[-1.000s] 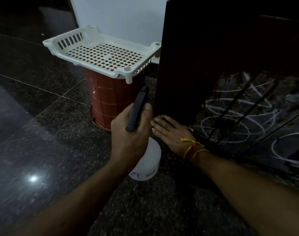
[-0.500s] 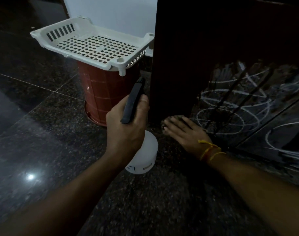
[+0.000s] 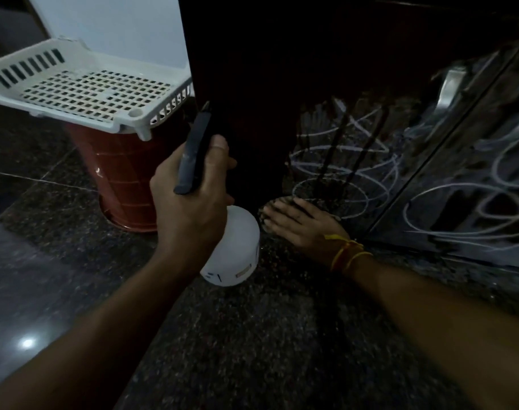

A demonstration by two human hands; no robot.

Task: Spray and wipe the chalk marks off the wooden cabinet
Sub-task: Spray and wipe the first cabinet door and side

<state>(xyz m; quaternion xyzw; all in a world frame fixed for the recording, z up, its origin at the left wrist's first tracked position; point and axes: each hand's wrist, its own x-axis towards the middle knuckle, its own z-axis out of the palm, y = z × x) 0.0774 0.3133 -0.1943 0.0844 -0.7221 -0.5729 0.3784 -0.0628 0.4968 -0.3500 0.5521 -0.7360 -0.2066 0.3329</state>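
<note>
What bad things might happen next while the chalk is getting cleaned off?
1. The left hand grips the spray bottle with its nozzle by the cabinet's corner, so spray may miss the chalk marks.
2. The right hand presses something dark, perhaps a cloth, low down; wiping may only smear the chalk.
3. Drips could wet the polished floor.

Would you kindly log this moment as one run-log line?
left hand: grips spray bottle | right hand: flat at cabinet base | chalk marks: present

Dark granite floor (image 3: 252,335) bears cabinet (image 3: 252,69), red bin (image 3: 125,179).
</note>
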